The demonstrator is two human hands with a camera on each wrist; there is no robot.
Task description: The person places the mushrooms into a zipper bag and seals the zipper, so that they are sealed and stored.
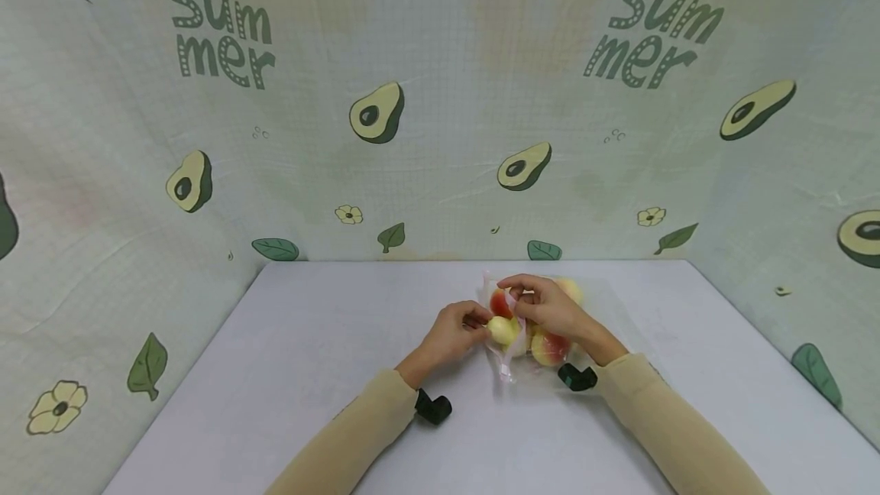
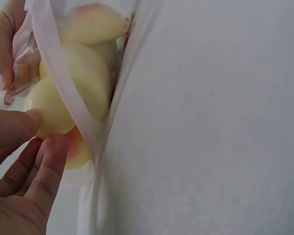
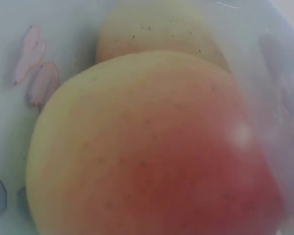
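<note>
A clear plastic bag point(image 1: 506, 373) with a pinkish edge strip lies on the table, right of the middle in the head view. Inside it are several yellow-and-red fruits that look like peaches point(image 1: 551, 347). At the bag's mouth, my left hand point(image 1: 448, 333) pinches a smooth pale yellow fruit point(image 2: 51, 108) between thumb and fingers. From the other side my right hand point(image 1: 550, 307) pinches the bag's edge strip point(image 2: 56, 54). One red-blushed peach point(image 3: 157, 152) fills most of the right wrist view, seen through the plastic, with another behind it.
The white table point(image 1: 330, 327) ends at a back wall of cloth point(image 1: 440, 197) printed with avocados and leaves, which also rises at both sides. Dark wrist-worn devices point(image 1: 433, 408) show beside both sleeves.
</note>
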